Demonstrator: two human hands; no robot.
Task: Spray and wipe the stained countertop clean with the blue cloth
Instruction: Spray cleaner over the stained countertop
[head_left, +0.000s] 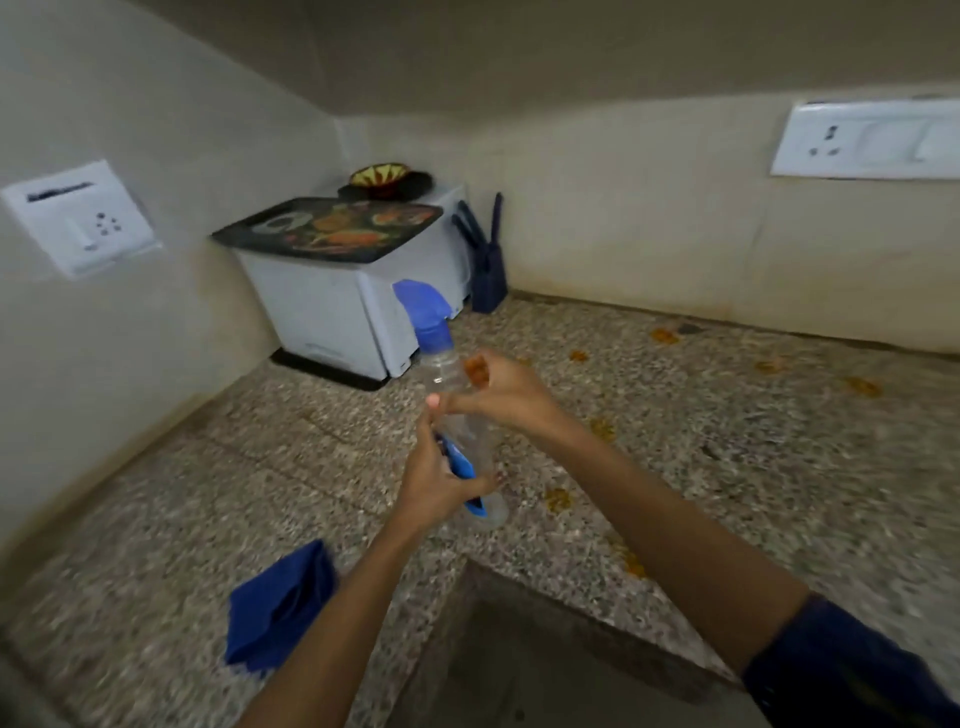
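A clear spray bottle (445, 370) with a blue trigger head (422, 307) stands upright over the speckled granite countertop (727, 441). My left hand (434, 480) grips its lower body, over the blue label. My right hand (498, 389) holds the bottle's upper part, fingers curled round it. Orange-yellow stains (558, 500) dot the counter to the right, several more (862, 385) toward the back wall. The folded blue cloth (280, 608) lies on the counter at the lower left, beside my left forearm.
A white appliance (343, 301) with a black patterned tray (327, 228) on top fills the back corner. A dark blue bag (488, 270) leans on the wall beside it. Wall sockets (78, 223) (862, 140) sit left and right. The counter's inner corner edge (467, 561) drops off below my arms.
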